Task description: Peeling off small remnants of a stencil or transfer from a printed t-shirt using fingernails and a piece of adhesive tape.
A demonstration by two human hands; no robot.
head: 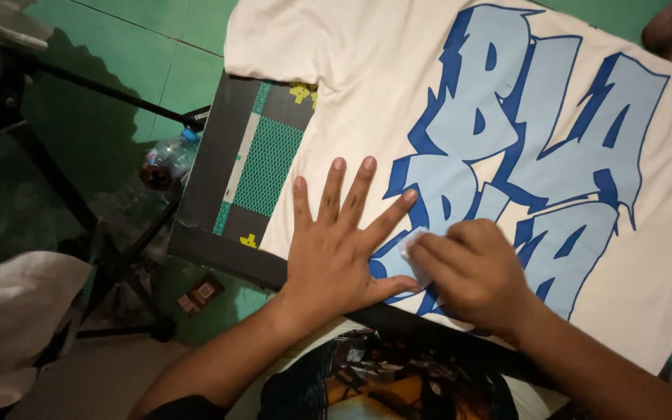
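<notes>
At the far left of the frame a pale crumpled cloth (9,319) is cut off by the edge, and the black metal stand legs (79,210) beside it fade into shadow over the green tiled floor (157,54). A clear plastic bottle with a blue cap (166,162) lies half hidden by the dark flat board with green patterned panels (235,179), whose left strip stays bare.

The cream cotton T-shirt with large blue block lettering (398,70) covers the rest of the board and runs off the top and right edges. The left hand (336,249) lies flat on the shirt in the lower middle, fingers spread and released. Just to its right, touching its thumb, the right hand (472,272) curls its fingers around a small white pad (415,250), mostly hidden, pressed on the lettering.
</notes>
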